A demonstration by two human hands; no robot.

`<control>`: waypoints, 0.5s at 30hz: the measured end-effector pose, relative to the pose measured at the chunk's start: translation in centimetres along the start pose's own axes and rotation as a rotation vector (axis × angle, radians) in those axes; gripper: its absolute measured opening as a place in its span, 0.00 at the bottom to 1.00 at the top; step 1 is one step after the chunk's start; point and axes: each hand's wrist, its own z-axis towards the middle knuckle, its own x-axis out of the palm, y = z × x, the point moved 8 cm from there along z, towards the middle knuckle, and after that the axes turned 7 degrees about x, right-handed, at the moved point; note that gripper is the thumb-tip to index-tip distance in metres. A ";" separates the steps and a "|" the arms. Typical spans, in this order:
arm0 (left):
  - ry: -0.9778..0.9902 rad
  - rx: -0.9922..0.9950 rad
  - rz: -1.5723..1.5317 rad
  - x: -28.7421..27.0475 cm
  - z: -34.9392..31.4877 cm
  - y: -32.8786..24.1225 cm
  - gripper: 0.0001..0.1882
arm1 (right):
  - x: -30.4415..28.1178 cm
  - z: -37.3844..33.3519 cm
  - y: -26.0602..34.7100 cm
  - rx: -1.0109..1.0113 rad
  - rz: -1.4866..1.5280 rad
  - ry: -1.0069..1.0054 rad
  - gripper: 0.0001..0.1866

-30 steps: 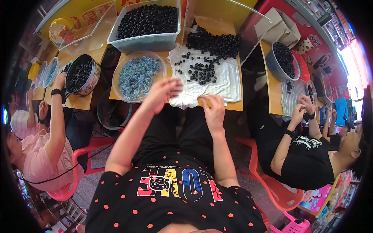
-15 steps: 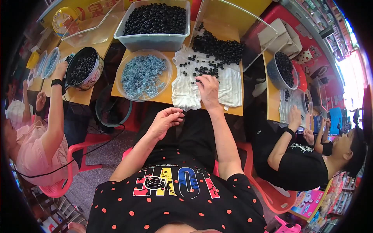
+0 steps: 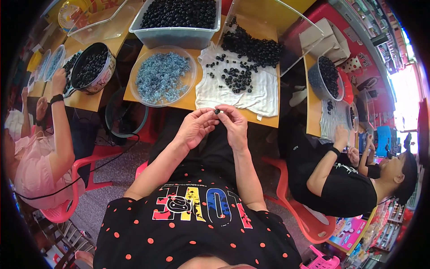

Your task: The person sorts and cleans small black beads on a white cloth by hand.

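At the near edge of the table my two hands meet at the fingertips. My right hand (image 3: 234,127) is closed in a pinch on a small black bead (image 3: 217,111). My left hand (image 3: 196,128) pinches right beside that bead; whatever is between its fingertips is too small to make out. Just beyond lies a white cloth (image 3: 260,96) with loose black beads (image 3: 237,80) scattered over it and a denser heap of black beads (image 3: 251,48) at its far side. Left of the cloth stands a round clear tray (image 3: 194,85) of small bluish clear pieces (image 3: 163,74).
A large clear bin (image 3: 174,36) of black beads stands at the back. A transparent panel (image 3: 291,27) rises beyond the cloth. People work on both sides: a pink-clad person (image 3: 40,166) at left with a patterned pot (image 3: 105,76), a black-clad person (image 3: 345,190) at right near a bead tub (image 3: 316,80).
My right hand has come back from the beads on the cloth to my left hand, carrying a black bead. My left hand has risen slightly to meet it.
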 end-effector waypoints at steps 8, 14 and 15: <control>0.003 -0.066 -0.121 -2.7 -0.9 -0.4 0.11 | 2.2 0.0 -0.4 -0.059 -0.333 0.085 0.08; 0.018 -0.062 -0.114 -2.8 -0.9 -1.0 0.13 | 0.9 1.5 1.1 -0.103 -0.638 0.008 0.07; 0.033 -0.073 -0.122 -2.6 -0.9 -1.1 0.14 | 0.2 2.6 1.4 -0.135 -0.651 -0.083 0.08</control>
